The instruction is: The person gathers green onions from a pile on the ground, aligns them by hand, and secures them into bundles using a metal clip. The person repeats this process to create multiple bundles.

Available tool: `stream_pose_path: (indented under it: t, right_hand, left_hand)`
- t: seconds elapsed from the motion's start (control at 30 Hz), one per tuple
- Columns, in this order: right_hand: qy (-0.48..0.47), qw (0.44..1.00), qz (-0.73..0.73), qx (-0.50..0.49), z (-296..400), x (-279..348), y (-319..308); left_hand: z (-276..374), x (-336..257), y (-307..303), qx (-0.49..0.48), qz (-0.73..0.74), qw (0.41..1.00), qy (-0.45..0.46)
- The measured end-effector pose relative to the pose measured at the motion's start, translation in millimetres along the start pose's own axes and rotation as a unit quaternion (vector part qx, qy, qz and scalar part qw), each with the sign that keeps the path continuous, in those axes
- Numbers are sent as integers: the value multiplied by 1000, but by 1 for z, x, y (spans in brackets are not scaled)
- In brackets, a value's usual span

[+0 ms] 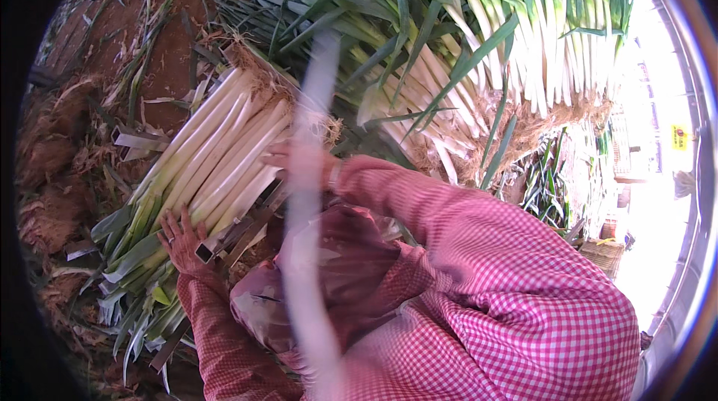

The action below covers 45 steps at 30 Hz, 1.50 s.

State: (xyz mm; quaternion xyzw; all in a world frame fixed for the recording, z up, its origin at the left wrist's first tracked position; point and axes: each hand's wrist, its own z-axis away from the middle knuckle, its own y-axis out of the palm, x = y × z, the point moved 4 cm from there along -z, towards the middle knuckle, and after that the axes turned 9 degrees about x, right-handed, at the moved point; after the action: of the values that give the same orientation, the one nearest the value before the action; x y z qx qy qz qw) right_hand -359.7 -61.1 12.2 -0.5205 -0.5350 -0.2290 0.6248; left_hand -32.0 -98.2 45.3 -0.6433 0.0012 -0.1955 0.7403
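A bundle of long green onions [210, 151] lies slantwise on a metal frame [216, 244], with its roots at the upper end and its leaves at the lower left. My left hand [182, 241] rests on the lower stalks with its fingers spread, beside the open end of a square metal tube. My right hand [300, 163] touches the bundle's right side near the roots. A blurred pale strap crosses that hand and hides part of it, so its hold is unclear. Both arms wear pink checked sleeves.
More green onions [449, 104] are heaped at the upper middle and right, roots towards me. Loose leaves and root scraps litter the brown soil [174, 59] at the left. A woven basket [603, 255] stands at the right, near a bright opening.
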Motion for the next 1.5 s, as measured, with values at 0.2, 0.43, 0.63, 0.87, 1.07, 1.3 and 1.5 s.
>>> stream_pose_path:
  t: [0.2,0.43,0.63,0.87,1.07,1.3,1.5]
  right_hand:
    - [330,881,125,-315,212,-20,-126]
    - [463,737,405,-282,281,-94,-258]
    - [505,811,203,-216,255,-136,-288]
    - [431,866,25,-251,237,-89,-254]
    - [340,743,-541,-199,162,49,-195]
    - [130,626,-761,-108,144,144,-194]
    - [240,507,-820,-111,170,161,-201]
  left_hand:
    - [-5,10,23,-13,-26,1000,-8]
    - [-2,11,20,-12,-13,1000,-3]
    - [-5,6,19,-11,14,1000,-7]
    - [-2,-5,1,-18,62,998,-10]
    - [31,1,-37,-30,266,963,-17]
    - [104,4,-128,-172,421,889,-54]
    - [158,-6,-156,-219,447,867,-29]
